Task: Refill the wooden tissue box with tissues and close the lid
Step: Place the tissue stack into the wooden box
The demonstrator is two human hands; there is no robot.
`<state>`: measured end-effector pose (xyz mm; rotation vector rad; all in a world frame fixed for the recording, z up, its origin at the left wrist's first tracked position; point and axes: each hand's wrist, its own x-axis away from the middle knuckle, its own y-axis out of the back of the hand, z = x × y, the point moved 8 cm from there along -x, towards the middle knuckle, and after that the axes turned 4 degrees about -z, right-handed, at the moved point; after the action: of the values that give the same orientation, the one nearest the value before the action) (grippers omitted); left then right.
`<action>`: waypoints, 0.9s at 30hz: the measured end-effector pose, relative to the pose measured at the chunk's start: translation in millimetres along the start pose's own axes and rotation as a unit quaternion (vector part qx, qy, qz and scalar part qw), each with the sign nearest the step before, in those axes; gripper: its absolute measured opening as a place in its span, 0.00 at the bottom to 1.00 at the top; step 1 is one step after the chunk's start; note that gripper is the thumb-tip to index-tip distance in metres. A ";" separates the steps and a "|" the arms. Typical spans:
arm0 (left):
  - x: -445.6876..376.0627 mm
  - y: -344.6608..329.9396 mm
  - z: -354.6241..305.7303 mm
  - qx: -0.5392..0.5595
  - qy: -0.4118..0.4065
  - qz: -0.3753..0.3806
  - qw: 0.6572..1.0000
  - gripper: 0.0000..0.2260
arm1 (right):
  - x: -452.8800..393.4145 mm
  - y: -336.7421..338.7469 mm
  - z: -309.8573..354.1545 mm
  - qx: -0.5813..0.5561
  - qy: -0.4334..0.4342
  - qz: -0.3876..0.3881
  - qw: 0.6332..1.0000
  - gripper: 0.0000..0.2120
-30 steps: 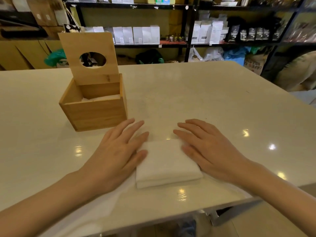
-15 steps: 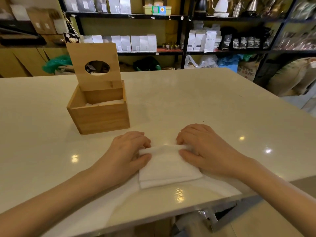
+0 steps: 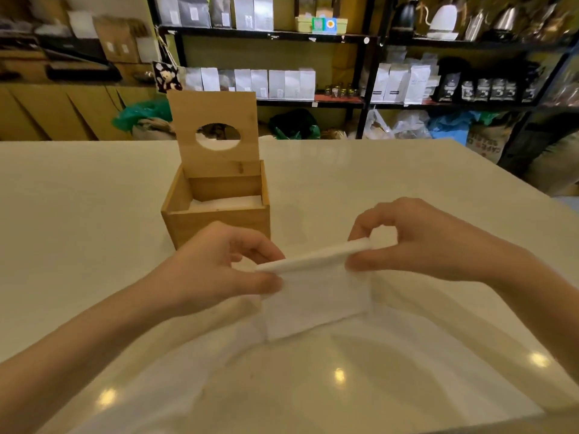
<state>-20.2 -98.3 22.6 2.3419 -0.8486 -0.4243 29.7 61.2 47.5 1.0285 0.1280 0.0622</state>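
Note:
The wooden tissue box [image 3: 216,225] stands on the table [image 3: 407,189] ahead and left of centre. Its lid [image 3: 216,114], with an oval hole, is raised upright at the back. Some white tissues [image 3: 228,202] lie inside it. A white stack of folded tissues [image 3: 316,296] hangs above the table, just in front of the box and to its right. My left hand [image 3: 219,267] pinches the stack's upper left corner. My right hand [image 3: 423,239] pinches its upper right corner.
A clear plastic wrapper [image 3: 360,371] lies on the table under the stack, towards the near edge. Beyond the far edge, black shelves [image 3: 369,98] carry white and black bags. Cardboard boxes [image 3: 62,111] and sacks [image 3: 482,142] sit on the floor behind.
Both hands closed on the tissue stack and lifted it off the table, turning it upright. The view has moved closer to the box.

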 end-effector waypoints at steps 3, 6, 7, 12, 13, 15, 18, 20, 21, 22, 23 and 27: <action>-0.1 27.9 -5.7 0.050 0.007 0.019 0.999 0.08 | -19.5 18.8 18.8 -0.039 0.013 -0.050 0.998 0.08; -6.1 67.7 -6.8 0.092 0.025 -0.036 0.995 0.12 | -41.1 30.1 34.2 -0.095 0.018 -0.071 0.993 0.12; -9.3 81.9 -4.1 0.093 0.032 -0.067 0.993 0.13 | -49.3 32.1 36.6 -0.124 0.017 -0.078 0.989 0.14; -25.6 129.8 31.3 0.053 0.114 -0.205 0.971 0.10 | -96.5 13.8 27.3 -0.222 -0.049 -0.078 0.971 0.11; -29.3 133.2 40.6 0.040 0.131 -0.213 0.967 0.06 | -105.9 5.8 24.1 -0.223 -0.064 -0.073 0.970 0.08; -38.1 137.8 59.7 -0.003 0.159 -0.215 0.964 0.05 | -122.8 -8.3 16.9 -0.217 -0.087 -0.073 0.969 0.04; -51.9 141.1 81.0 -0.031 0.175 -0.210 0.961 0.05 | -140.6 -20.4 8.4 -0.189 -0.104 -0.077 0.973 0.02; -60.4 140.7 89.0 -0.059 0.175 -0.202 0.962 0.05 | -148.1 -22.2 6.8 -0.168 -0.099 -0.084 0.977 0.02; -64.3 139.8 91.3 -0.079 0.173 -0.195 0.962 0.06 | -151.0 -22.0 7.8 -0.150 -0.094 -0.088 0.980 0.02; -67.5 139.0 92.5 -0.098 0.171 -0.188 0.962 0.07 | -153.7 -21.4 9.4 -0.122 -0.087 -0.091 0.985 0.01; -70.2 138.4 92.9 -0.113 0.170 -0.182 0.962 0.08 | -156.9 -20.7 11.2 -0.087 -0.079 -0.092 0.989 0.01; -80.0 135.2 90.3 -0.190 0.162 -0.145 0.957 0.08 | -166.6 -19.7 19.6 0.061 -0.073 -0.080 0.992 0.08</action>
<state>-186.1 -167.0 46.7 2.0937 -0.2409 -0.2805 -132.9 15.7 53.4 1.1371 0.0812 -0.1683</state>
